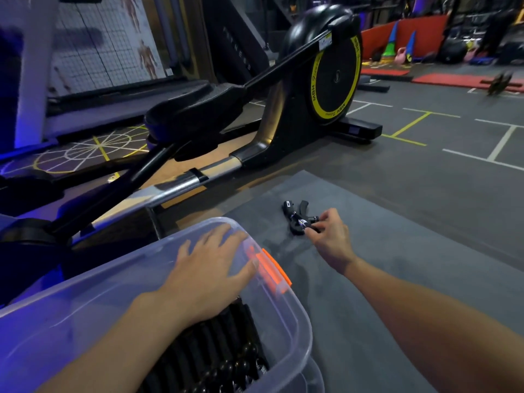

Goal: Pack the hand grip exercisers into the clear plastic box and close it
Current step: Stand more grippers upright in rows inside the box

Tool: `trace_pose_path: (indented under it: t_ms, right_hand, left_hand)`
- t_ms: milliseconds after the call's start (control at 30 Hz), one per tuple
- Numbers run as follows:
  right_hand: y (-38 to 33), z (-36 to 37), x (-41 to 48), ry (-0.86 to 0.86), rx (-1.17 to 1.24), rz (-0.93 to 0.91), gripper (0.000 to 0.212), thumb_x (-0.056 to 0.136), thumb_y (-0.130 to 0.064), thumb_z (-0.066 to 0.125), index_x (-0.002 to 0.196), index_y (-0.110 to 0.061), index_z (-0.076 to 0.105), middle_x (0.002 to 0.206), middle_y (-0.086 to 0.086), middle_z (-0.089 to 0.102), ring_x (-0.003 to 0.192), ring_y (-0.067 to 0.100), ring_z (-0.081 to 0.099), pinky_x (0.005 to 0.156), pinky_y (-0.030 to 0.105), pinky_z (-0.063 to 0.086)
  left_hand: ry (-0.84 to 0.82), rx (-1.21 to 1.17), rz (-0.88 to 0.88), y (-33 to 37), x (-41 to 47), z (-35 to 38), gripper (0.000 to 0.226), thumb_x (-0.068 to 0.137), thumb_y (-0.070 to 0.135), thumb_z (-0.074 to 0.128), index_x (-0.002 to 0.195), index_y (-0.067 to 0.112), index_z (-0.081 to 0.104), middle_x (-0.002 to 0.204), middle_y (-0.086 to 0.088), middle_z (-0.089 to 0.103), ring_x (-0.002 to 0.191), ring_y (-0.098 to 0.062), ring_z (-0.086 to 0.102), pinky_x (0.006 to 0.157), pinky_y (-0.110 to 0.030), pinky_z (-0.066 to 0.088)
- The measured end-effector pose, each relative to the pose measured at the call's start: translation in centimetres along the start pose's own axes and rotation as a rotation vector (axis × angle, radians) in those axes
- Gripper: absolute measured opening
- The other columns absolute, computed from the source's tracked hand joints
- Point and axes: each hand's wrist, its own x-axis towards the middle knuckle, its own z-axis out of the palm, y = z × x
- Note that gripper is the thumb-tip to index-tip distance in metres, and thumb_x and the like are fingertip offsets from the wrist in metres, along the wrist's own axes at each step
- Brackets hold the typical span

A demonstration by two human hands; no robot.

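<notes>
Your left hand [207, 268] lies flat with fingers spread on the lid [85, 302] of the clear plastic box [302, 333], near the orange latch [272, 272]. Black exercisers [221, 350] already sit inside. Your right hand [330, 236] pinches one hand grip exerciser [295, 218] lying on the grey mat [397, 251], right of the box.

One clear plastic box [71, 307], one orange latch [273, 269], one elliptical trainer [326, 80] — hand grip exercisers [292, 214], loose and boxed, too tangled to count.
</notes>
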Motion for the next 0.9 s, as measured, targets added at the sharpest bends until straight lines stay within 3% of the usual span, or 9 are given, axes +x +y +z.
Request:
trace_pose_path:
  t_ms: [133, 267, 400, 567, 700, 800, 900]
  right_hand:
    - [-5.9, -1.3, -1.5, -0.018, 0.022, -0.049, 0.031, 0.074, -0.015, 0.07, 0.092, -0.016, 0.045, 0.072, -0.007, 0.068, 0.074, 0.024, 0.061, 0.068, 0.038, 0.048]
    - [-12.3, -3.2, -3.8, -0.087, 0.212, -0.108, 0.036, 0.066, -0.033, 0.073, 0.085, -0.035, 0.043, 0.08, 0.01, 0.068, 0.064, 0.025, 0.057, 0.058, 0.042, 0.046]
    - [-18.0, -4.4, -7.4, -0.192, 0.4, -0.143, 0.033, 0.084, -0.005, 0.07, 0.094, -0.016, 0.041, 0.081, 0.007, 0.072, 0.057, 0.014, 0.063, 0.051, 0.025, 0.047]
    - [-22.2, -4.3, -13.0, -0.346, 0.537, -0.121, 0.03, 0.085, 0.0, 0.068, 0.094, -0.011, 0.042, 0.087, 0.019, 0.073, 0.053, 0.014, 0.055, 0.051, 0.022, 0.045]
    - [-23.9, -4.1, -16.5, -0.466, 0.651, -0.088, 0.031, 0.086, 0.004, 0.067, 0.094, -0.01, 0.04, 0.078, 0.016, 0.07, 0.051, 0.014, 0.049, 0.053, 0.025, 0.042]
    - [-24.3, -4.2, -17.9, -0.529, 0.659, -0.067, 0.031, 0.086, 0.001, 0.068, 0.091, -0.013, 0.041, 0.083, 0.018, 0.071, 0.054, 0.015, 0.051, 0.058, 0.03, 0.044]
    - [-24.6, -4.0, -18.8, -0.58, 0.719, -0.036, 0.031, 0.087, 0.003, 0.065, 0.09, -0.014, 0.04, 0.083, 0.018, 0.069, 0.055, 0.016, 0.049, 0.06, 0.03, 0.042]
  left_hand:
    - [0.08, -0.068, 0.058, 0.6, -1.8, -1.7, 0.052, 0.093, 0.058, 0.031, 0.142, 0.04, 0.033, 0.15, 0.018, 0.032, 0.138, -0.01, 0.032, 0.112, -0.043, 0.026]
    - [0.185, -0.151, 0.056, 0.4, -3.8, -3.9, 0.046, 0.098, 0.045, 0.041, 0.143, 0.033, 0.037, 0.147, 0.014, 0.039, 0.132, -0.014, 0.042, 0.109, -0.045, 0.033]
    - [0.273, -0.237, 0.017, -0.4, -5.9, -5.5, 0.047, 0.097, 0.039, 0.048, 0.142, 0.031, 0.036, 0.144, 0.011, 0.042, 0.127, -0.016, 0.047, 0.106, -0.042, 0.038]
    - [0.394, -0.39, -0.006, -1.4, -8.9, -7.1, 0.06, 0.092, 0.035, 0.061, 0.144, 0.032, 0.033, 0.146, 0.011, 0.041, 0.13, -0.015, 0.044, 0.108, -0.044, 0.039]
    - [0.524, -0.488, -0.011, -1.8, -11.1, -8.3, 0.064, 0.088, 0.03, 0.069, 0.144, 0.026, 0.037, 0.141, 0.008, 0.047, 0.127, -0.01, 0.046, 0.105, -0.032, 0.04]
    - [0.593, -0.574, -0.013, -2.4, -12.3, -9.0, 0.053, 0.089, 0.021, 0.07, 0.137, 0.022, 0.049, 0.128, 0.008, 0.058, 0.117, -0.003, 0.05, 0.097, -0.019, 0.036]
    - [0.628, -0.724, 0.004, -3.2, -13.4, -9.6, 0.04, 0.09, 0.009, 0.067, 0.119, 0.033, 0.054, 0.113, 0.02, 0.059, 0.11, 0.004, 0.056, 0.09, -0.011, 0.042]
